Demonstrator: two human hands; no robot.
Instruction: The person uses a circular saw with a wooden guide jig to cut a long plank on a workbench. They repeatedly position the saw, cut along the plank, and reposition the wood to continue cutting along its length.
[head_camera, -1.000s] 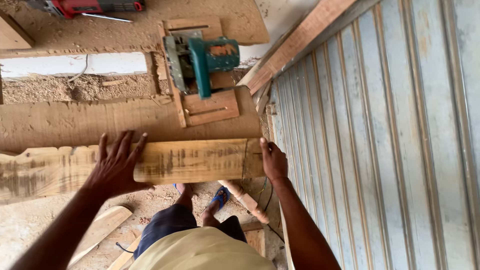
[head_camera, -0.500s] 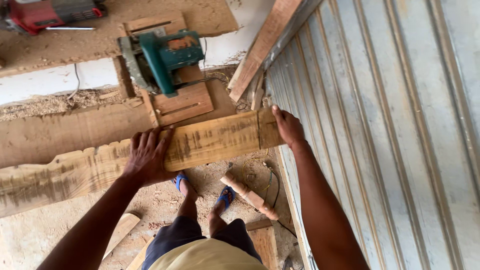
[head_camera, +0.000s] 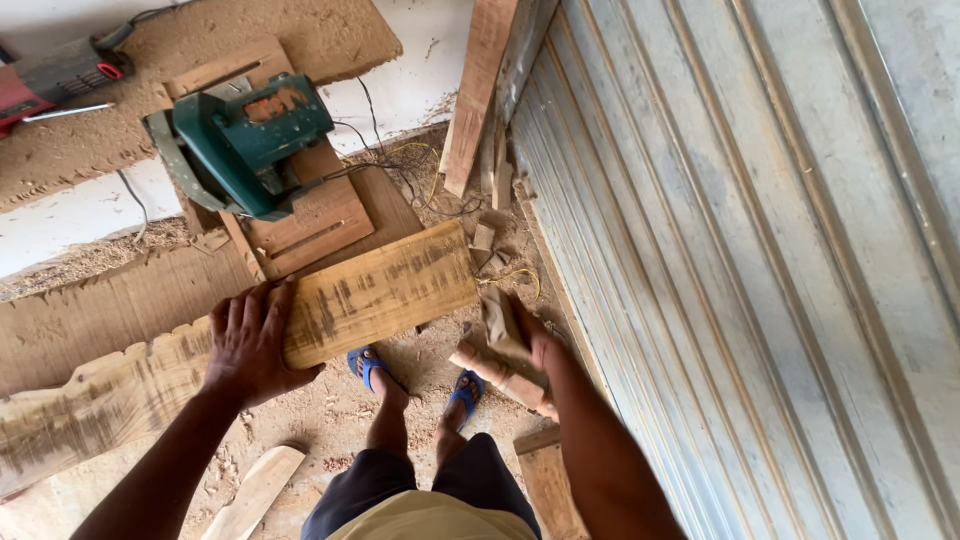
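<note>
A long rough wooden plank (head_camera: 390, 290) lies slanted across the workbench, its right end sticking out over the floor. My left hand (head_camera: 250, 345) presses flat on its middle, fingers spread and thumb at the near edge. My right hand (head_camera: 535, 345) is off the plank, low beside the metal shutter. It is blurred and seems closed on a small wooden offcut (head_camera: 498, 318). A green circular saw (head_camera: 250, 140) sits on a board just beyond the plank.
A corrugated metal shutter (head_camera: 750, 250) fills the right side, with a board (head_camera: 480, 90) leaning against it. A red power tool (head_camera: 50, 80) lies at the top left. My feet in blue sandals (head_camera: 368, 365) stand on sawdust among wood scraps (head_camera: 255, 490).
My right hand has let go of the plank's right end and dropped toward the floor by the shutter. The left hand stays on the plank. The view has shifted left.
</note>
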